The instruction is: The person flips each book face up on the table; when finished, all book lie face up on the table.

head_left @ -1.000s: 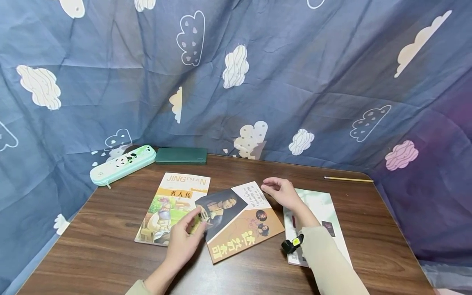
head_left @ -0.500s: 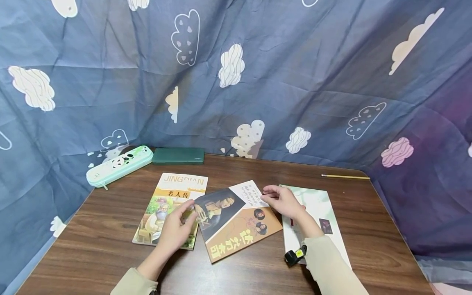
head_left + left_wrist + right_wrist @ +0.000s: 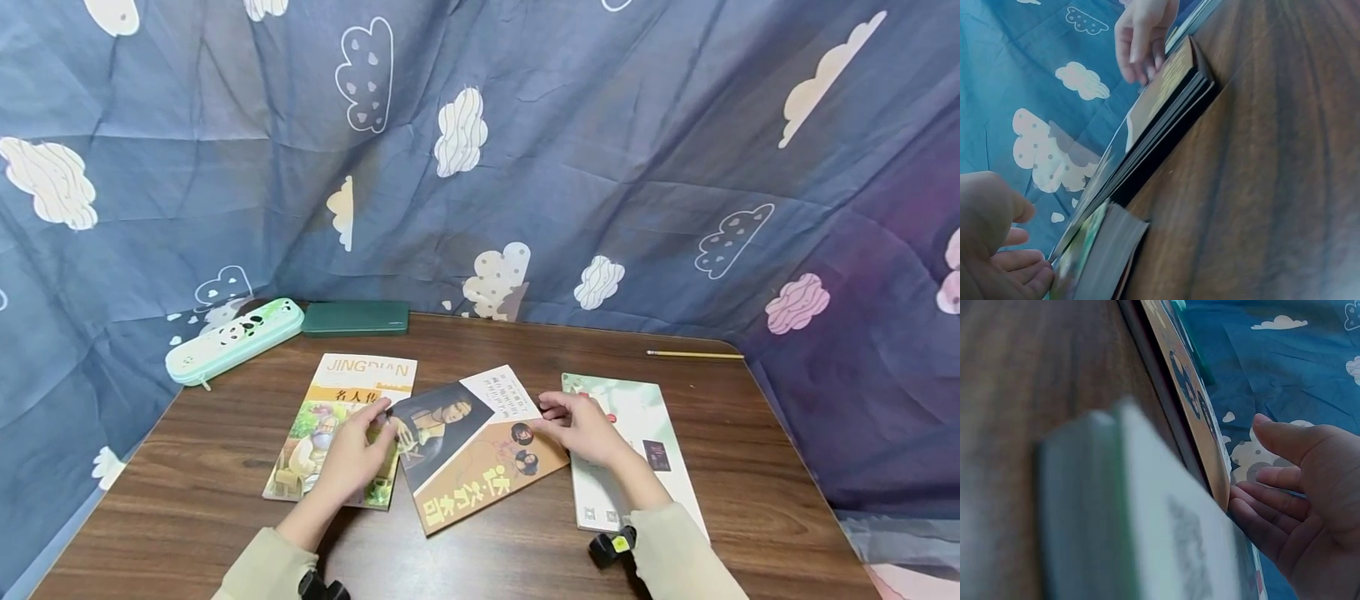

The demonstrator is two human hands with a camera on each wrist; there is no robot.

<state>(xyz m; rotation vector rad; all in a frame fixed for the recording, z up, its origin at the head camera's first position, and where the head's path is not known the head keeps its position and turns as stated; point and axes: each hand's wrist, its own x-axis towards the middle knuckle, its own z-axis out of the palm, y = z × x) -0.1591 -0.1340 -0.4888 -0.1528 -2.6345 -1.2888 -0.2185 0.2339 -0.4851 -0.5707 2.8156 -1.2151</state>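
In the head view, a brown and black book (image 3: pixel 480 454) with a painted portrait lies slanted between my hands. Its left corner overlaps a book with a cartoon old man on the cover (image 3: pixel 307 450). Over that second book, my left hand (image 3: pixel 356 446) has its fingertips right at the slanted book's left corner, thumb apart, as the left wrist view also shows. At the opposite edge is my right hand (image 3: pixel 588 429). In the right wrist view its fingertips meet the brown book's edge, and the thumb (image 3: pixel 1285 437) stands away from it. A white and pale green book (image 3: pixel 641 458) lies partly under the right forearm.
A mint pencil case (image 3: pixel 232 342) with a panda and a dark green case (image 3: pixel 356 318) lie at the back left. A yellow pencil (image 3: pixel 693 354) lies at the back right. Behind the wooden table (image 3: pixel 480 337) hangs a blue cloud-printed cloth (image 3: pixel 555 167).
My left hand has moved left from the portrait to the slanted book's corner. The right hand has come nearer along its right edge. The slanted book stays flat; the whole view has swung slightly right.
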